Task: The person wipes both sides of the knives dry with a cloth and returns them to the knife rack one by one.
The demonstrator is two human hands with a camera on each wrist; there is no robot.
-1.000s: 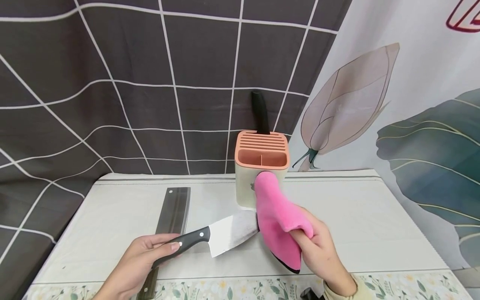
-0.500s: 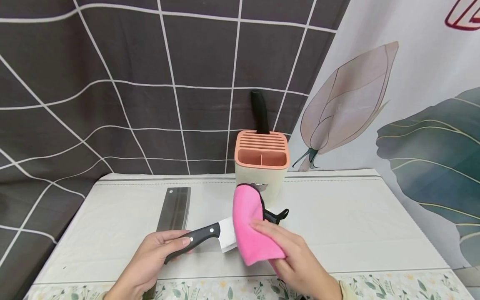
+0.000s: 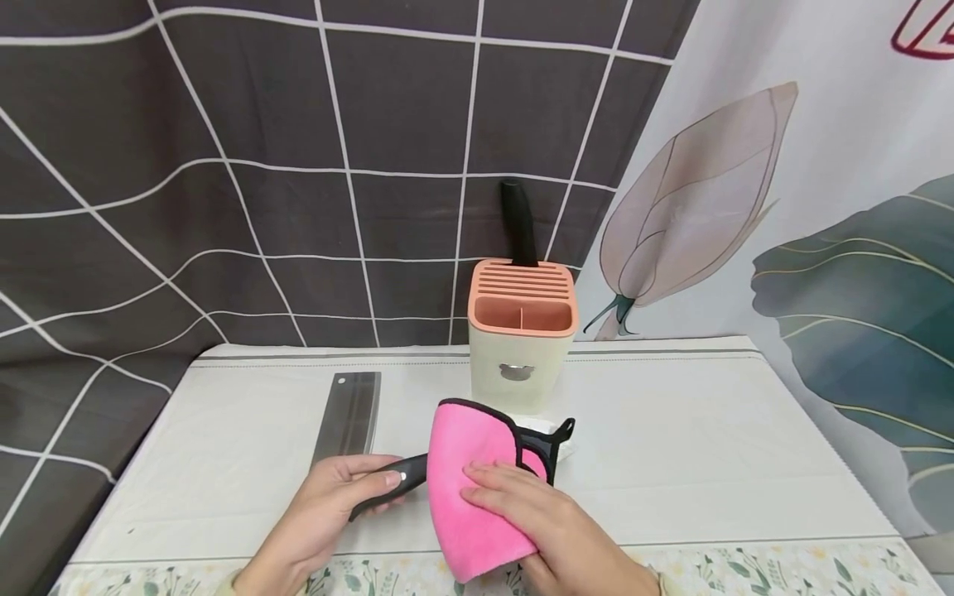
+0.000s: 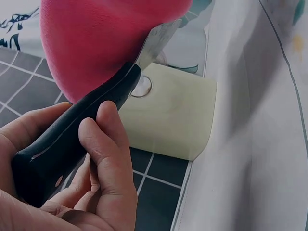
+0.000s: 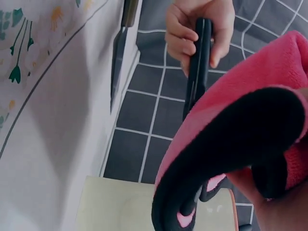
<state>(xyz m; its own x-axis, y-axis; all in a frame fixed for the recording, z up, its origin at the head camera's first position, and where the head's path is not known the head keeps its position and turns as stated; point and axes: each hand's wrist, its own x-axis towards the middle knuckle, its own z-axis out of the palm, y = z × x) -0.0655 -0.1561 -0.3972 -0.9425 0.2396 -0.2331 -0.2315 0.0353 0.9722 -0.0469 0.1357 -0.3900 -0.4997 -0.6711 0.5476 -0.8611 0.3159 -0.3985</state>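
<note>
My left hand (image 3: pixel 316 509) grips the black riveted handle (image 4: pixel 77 130) of a kitchen knife, holding it tilted above the table. Its broad blade (image 4: pixel 159 42) is mostly hidden by a pink cloth (image 3: pixel 469 488) with black trim; only a strip shows in the left wrist view. With my right hand (image 3: pixel 570 534) I hold this cloth folded over the blade, fingers lying across its upper face and thumb out of sight. A black loop (image 3: pixel 566 430) sticks out from the cloth's far corner. Behind my left hand lies a cleaver (image 3: pixel 349 414), partly covered by that hand.
Just beyond the cloth stands a cream knife block (image 3: pixel 514 381) with an orange slotted top (image 3: pixel 523 281). One black handle (image 3: pixel 519 222) rises from it. The table has a white cover (image 3: pixel 693 439) with a floral front border. A dark grid-patterned curtain (image 3: pixel 402 108) hangs behind.
My right hand brought the cloth from the blade's far end back toward the handle, turning over on top of it. My left hand and the knife shifted slightly right. The cleaver stayed put.
</note>
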